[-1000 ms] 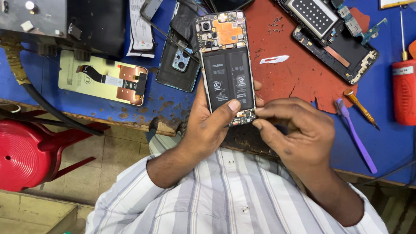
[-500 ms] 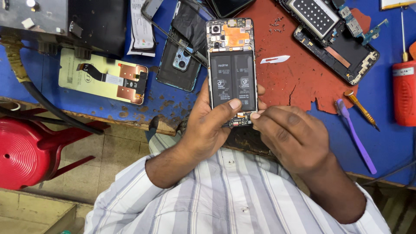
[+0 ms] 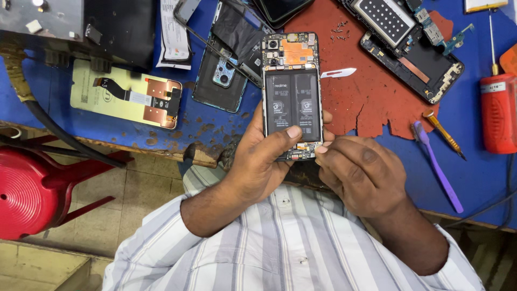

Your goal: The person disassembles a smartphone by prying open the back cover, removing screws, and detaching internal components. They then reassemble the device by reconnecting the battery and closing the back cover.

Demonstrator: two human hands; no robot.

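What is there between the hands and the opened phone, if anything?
Nothing visible. The left hand holds the phone from below, with its thumb on the battery. The right hand touches the phone's lower right corner with its fingertips. The blade lies apart on the red mat.

Opened phone (image 3: 292, 97) held over near table edge (image 3: 161, 148), left hand (image 3: 261, 164) beneath, right hand (image 3: 361, 175) at its near-right corner. Blade (image 3: 338, 73) just right of phone. Display panel (image 3: 126, 99) far left. Second opened phone (image 3: 414, 51) far right; screwdriver (image 3: 498, 105) at right edge. Stool (image 3: 32, 194) near left, below table.
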